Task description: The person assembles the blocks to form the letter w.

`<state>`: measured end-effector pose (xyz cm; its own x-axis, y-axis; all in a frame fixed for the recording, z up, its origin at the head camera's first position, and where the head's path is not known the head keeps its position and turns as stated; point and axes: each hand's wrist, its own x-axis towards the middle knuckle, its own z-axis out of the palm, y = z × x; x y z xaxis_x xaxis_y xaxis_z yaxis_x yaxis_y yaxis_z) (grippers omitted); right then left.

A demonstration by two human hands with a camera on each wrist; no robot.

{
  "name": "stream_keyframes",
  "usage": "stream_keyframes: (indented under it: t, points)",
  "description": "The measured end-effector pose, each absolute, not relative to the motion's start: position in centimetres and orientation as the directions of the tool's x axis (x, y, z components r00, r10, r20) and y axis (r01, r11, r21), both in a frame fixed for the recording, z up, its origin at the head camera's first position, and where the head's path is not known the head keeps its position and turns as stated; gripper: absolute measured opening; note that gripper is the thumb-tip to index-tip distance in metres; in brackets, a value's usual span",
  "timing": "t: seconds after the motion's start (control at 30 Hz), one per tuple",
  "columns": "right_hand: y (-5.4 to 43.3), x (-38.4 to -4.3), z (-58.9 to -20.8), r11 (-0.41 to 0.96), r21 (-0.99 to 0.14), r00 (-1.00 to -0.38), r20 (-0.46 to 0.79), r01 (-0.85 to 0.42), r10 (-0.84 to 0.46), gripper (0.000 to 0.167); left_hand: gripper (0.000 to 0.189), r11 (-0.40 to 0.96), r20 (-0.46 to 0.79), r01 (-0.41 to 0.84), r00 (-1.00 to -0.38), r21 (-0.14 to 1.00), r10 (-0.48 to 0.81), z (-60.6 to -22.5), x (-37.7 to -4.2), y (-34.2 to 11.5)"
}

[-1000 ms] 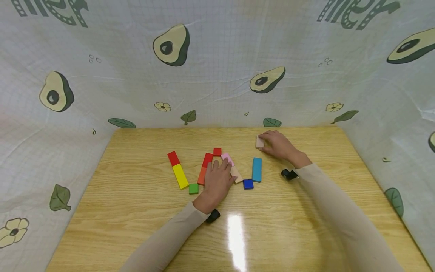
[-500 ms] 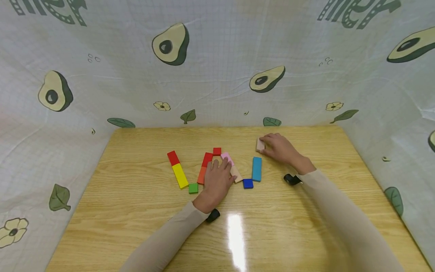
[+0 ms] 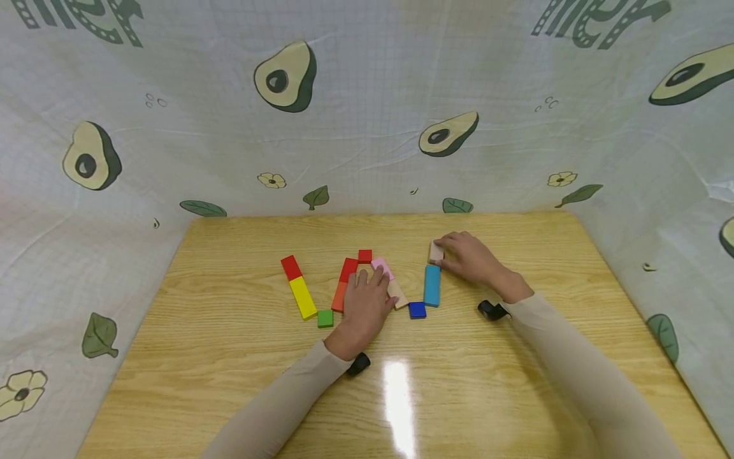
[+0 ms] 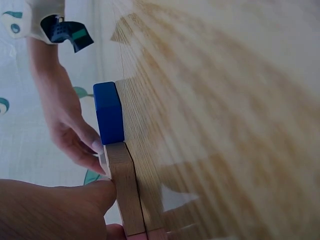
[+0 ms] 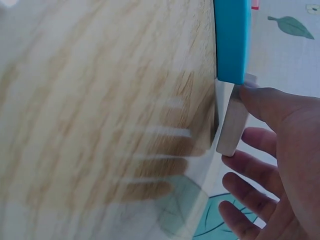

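Observation:
My right hand (image 3: 469,258) pinches a small plain wooden block (image 3: 436,251) between thumb and fingers. The block sits at the far end of a light-blue block (image 3: 432,285); in the right wrist view the wooden block (image 5: 234,122) is slightly tilted, close to the blue one. My left hand (image 3: 366,306) rests with extended fingers over the middle blocks, its thumb against a plain wooden block (image 3: 397,294). Beside its fingers lie a pink block (image 3: 382,268), a red block (image 3: 347,269) and an orange block (image 3: 339,297). What lies beneath the palm is hidden.
A dark-blue square block (image 3: 417,310) touches the zigzag row near its right end. At left lie a red block (image 3: 291,268), a yellow block (image 3: 303,298) and a green square (image 3: 325,318). A small red square (image 3: 365,256) tops the middle. A printed cloth (image 3: 367,127) hangs behind the table (image 3: 241,376).
My right hand has drawn the plain wooden block toward me, up to the far end of the light-blue block. The left hand has stayed in place over the middle blocks.

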<state>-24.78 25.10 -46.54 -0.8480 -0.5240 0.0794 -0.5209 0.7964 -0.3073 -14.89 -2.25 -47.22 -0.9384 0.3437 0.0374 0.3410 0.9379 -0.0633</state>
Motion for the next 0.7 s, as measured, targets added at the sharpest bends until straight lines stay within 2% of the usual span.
stream_keyframes:
  t: [0.7]
  points:
    - [25.01, -24.57, -46.54, 0.785, -0.312, -0.838, 0.083, -0.536, -0.539, 0.042, 0.056, 0.935, 0.030, 0.344, -0.937, -0.087, 0.348, -47.13, -14.88, -2.26]
